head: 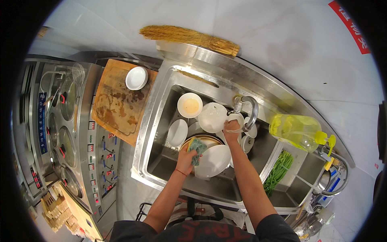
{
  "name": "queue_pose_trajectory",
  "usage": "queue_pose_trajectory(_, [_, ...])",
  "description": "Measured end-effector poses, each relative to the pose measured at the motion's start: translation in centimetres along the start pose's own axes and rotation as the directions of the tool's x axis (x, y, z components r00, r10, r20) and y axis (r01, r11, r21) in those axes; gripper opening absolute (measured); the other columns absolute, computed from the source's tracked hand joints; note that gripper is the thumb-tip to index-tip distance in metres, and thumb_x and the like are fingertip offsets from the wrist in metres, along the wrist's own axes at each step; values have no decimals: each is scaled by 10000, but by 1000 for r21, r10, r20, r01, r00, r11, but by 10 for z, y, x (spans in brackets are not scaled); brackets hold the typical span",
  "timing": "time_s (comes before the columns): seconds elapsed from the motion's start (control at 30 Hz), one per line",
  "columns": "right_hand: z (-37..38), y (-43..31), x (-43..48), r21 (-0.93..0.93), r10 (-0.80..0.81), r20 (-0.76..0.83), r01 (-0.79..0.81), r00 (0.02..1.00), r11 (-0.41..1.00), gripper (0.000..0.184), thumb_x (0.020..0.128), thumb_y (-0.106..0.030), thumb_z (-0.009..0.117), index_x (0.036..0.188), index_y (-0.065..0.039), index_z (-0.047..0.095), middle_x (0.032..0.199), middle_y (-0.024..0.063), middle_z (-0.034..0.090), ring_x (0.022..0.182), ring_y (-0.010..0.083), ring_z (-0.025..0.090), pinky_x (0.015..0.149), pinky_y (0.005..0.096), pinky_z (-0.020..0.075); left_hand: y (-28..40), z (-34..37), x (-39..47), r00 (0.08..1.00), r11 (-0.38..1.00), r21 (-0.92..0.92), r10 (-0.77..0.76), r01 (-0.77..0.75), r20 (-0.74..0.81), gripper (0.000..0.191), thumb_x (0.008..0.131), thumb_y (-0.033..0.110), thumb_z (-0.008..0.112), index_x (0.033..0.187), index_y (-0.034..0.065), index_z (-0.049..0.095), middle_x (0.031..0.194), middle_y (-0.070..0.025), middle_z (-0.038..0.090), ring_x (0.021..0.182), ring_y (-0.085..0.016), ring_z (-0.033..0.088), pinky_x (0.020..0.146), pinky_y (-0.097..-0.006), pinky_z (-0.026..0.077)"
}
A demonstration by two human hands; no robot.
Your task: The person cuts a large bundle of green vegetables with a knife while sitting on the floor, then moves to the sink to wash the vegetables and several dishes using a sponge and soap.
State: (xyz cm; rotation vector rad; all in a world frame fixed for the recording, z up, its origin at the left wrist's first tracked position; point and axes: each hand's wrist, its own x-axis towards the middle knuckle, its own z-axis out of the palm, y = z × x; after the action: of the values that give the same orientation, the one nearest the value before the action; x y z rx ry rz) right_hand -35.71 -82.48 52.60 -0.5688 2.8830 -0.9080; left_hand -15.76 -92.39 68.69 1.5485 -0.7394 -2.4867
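Observation:
My left hand (185, 158) grips a sponge (197, 150) with a green scouring side and a yellow side. It is above the sink basin (164, 169), beside a large white oval dish (213, 161) and a round, brown-rimmed piece (208, 139). My right hand (232, 129) is beneath the curved metal faucet (253, 113), with water running by it. A small white dish (238, 117) lies just behind its fingers; whether they hold it is unclear. Around my hands are a white bowl (213, 115), a bowl with yellowish residue (190, 105) and a white oval dish (177, 133).
Stacked white bowls (136, 78) stand on a wooden cutting board (116, 103) at left. A multi-burner cooker (83, 136) is beyond it. Right of the basin are a yellow pump bottle (294, 131) and green vegetable stalks (279, 172). A straw brush (190, 37) rests on the sink's backsplash.

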Motion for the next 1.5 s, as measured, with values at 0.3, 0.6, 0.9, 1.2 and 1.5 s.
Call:
queue_pose_trajectory(0.3, [2, -79, 24, -177, 311, 281, -270, 908, 947, 172, 833, -193, 699, 869, -24, 692, 914, 223, 709, 872, 401, 702, 780, 501, 559, 23, 15, 14, 988, 980, 140, 148, -140, -52, 401, 805, -78, 508, 1203, -41, 527, 1024, -141, 664, 762, -212, 678, 581, -301, 522])
queue_pose_trajectory(0.6, [24, -103, 33, -173, 140, 330, -86, 933, 981, 159, 846, -84, 591, 901, 51, 654, 919, 238, 667, 863, 396, 696, 711, 450, 581, 11, 4, 19, 981, 983, 120, 153, -139, -117, 366, 806, -64, 547, 1170, -32, 561, 958, -105, 686, 712, -167, 677, 557, -277, 498])
queue_pose_trajectory(0.9, [-34, -74, 5, 327, 189, 360, -313, 914, 892, 286, 963, -79, 507, 1213, 59, 495, 1112, 277, 626, 1030, 450, 614, 885, 461, 484, 26, 30, 37, 740, 496, 676, 664, -545, 110, 379, 891, 55, 565, 1268, 32, 596, 1193, -142, 651, 1065, -281, 631, 872, -384, 500])
queue_pose_trajectory(1.2, [-86, -54, -30, 579, 432, 166, -442, 886, 685, 245, 1024, -147, 515, 1134, 49, 613, 1068, 169, 664, 980, 243, 604, 874, 349, 458, -14, 56, 53, 707, -494, 792, 410, -359, 576, 338, 878, 79, 539, 1185, 35, 676, 1462, -115, 516, 1409, -337, 409, 1170, -461, 312])
queue_pose_trajectory(1.5, [-98, -54, -24, 777, 451, 430, -575, 782, 255, 315, 1065, -264, 453, 1010, 2, 612, 888, 16, 620, 765, 99, 537, 705, 275, 467, -11, 98, 37, 750, -165, 746, 49, -645, 660, 422, 892, 98, 512, 1302, 34, 591, 1393, -141, 564, 1366, -251, 468, 1111, -388, 383])
